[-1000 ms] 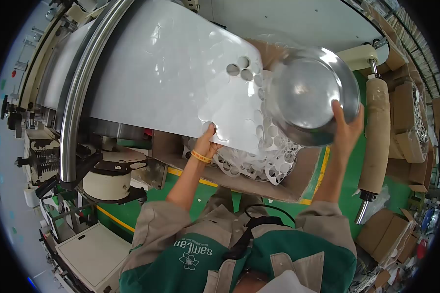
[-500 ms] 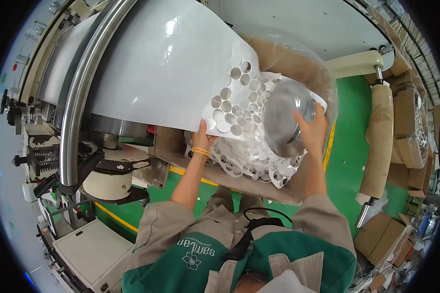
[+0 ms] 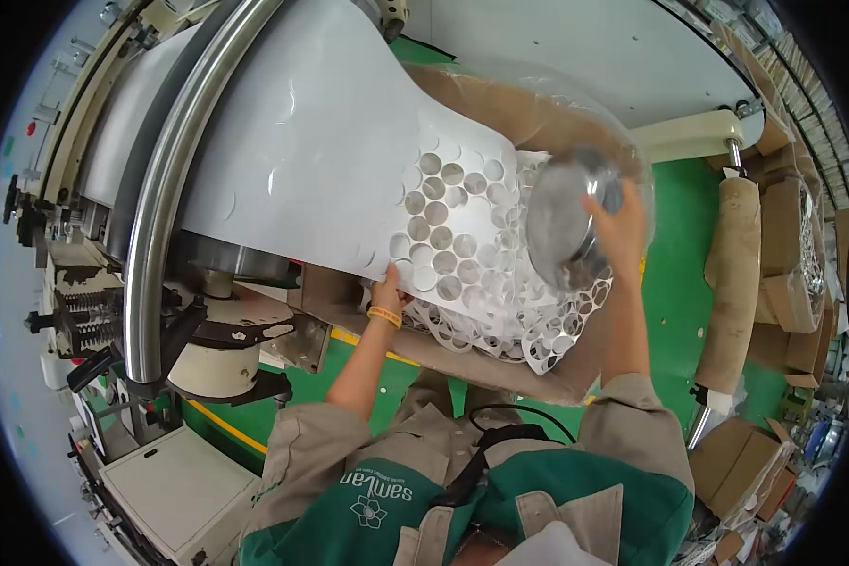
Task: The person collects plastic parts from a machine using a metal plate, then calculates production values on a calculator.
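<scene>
A wide white sheet (image 3: 302, 160) runs off the machine at the left, with rows of round cuts and holes near its right end. My left hand (image 3: 390, 291) pinches its lower edge, thumb on top and fingers partly hidden below. My right hand (image 3: 623, 231) grips the rim of a round, shiny grey bowl (image 3: 564, 222), tilted and blurred by motion. The bowl is over the sheet's right end and the perforated white scrap (image 3: 561, 330). That scrap lies in a cardboard box (image 3: 500, 373) with a clear plastic liner.
A shiny metal roller (image 3: 165, 179) stands at the left beside the machine parts. To the right, a cream arm (image 3: 693, 132) carries a brown cardboard-covered roller (image 3: 732, 283). Cardboard boxes (image 3: 740, 453) are stacked on the far right, above a green floor (image 3: 679, 283) with yellow lines.
My right hand has moved the bowl slightly right. The sheet's perforated end has shifted, showing more open holes. My left hand stays on the lower edge, a little lower in view.
</scene>
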Demonstrator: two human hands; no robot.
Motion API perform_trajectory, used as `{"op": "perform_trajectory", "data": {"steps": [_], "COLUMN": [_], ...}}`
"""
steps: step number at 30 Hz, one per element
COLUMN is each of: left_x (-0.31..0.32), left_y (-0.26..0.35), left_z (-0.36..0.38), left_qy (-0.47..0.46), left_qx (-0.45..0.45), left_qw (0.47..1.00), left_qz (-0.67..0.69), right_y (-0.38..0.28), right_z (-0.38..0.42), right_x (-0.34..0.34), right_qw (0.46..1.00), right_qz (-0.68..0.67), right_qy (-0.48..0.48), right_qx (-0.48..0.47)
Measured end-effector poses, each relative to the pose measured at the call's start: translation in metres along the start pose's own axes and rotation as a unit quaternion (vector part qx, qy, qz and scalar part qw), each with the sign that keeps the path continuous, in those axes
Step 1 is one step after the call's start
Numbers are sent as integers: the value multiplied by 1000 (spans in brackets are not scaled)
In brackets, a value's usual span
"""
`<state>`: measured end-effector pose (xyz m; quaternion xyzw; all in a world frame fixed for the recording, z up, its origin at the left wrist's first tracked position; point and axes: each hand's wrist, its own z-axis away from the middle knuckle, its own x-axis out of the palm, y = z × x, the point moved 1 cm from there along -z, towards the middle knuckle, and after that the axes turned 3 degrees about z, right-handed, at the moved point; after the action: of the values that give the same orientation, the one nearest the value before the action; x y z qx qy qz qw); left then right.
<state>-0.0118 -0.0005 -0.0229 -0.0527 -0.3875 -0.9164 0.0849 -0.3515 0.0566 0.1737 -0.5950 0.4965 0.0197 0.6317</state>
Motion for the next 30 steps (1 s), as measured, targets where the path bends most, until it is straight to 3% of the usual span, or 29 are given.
{"op": "perform_trajectory", "data": {"steps": [3,5,7,8,11,13,16,19,21,22,23,25,28,30], "left_x": [-4,-3,-4,-6,-7,-6,-2,3,1,-3,-8,-13,-8,0], "left_y": [-11,-20,-20,-23,-16,-24,-30,-25,-31,-34,-35,-34,-46,-39], "left_z": [-1,3,12,8,-1,4,4,15,12,10,7,-3,-10,0], "left_qy": [-43,-61,-38,-32,-10,8,-7,-10,-21,-20,-20,-27,-31,-42], "left_qx": [-43,-67,-67,-67,-54,-55,-78,-93,-104,-108,-112,-112,-137,-146], "left_qw": [998,996,997,997,999,997,994,992,992,993,993,993,990,988], "left_qz": [7,-2,1,23,0,-46,-72,-80,-73,-33,6,30,-10,1], "right_y": [-50,-19,46,99,96,36,-13,-17,10,40,70,117,38,-23], "right_z": [-27,-49,-62,-60,-47,-42,-46,-56,-56,-54,-50,-41,-29,-17], "right_x": [8,67,118,140,85,43,1,28,78,97,108,89,21,-18], "right_qw": [953,865,960,996,990,968,997,973,940,985,994,984,947,989], "right_qz": [-285,-495,-239,44,112,244,62,-172,-310,-126,63,153,301,126], "right_qy": [91,56,-7,69,2,-15,52,144,40,43,45,-17,-39,20], "right_qx": [41,69,147,47,91,53,2,-53,135,109,82,88,107,72]}}
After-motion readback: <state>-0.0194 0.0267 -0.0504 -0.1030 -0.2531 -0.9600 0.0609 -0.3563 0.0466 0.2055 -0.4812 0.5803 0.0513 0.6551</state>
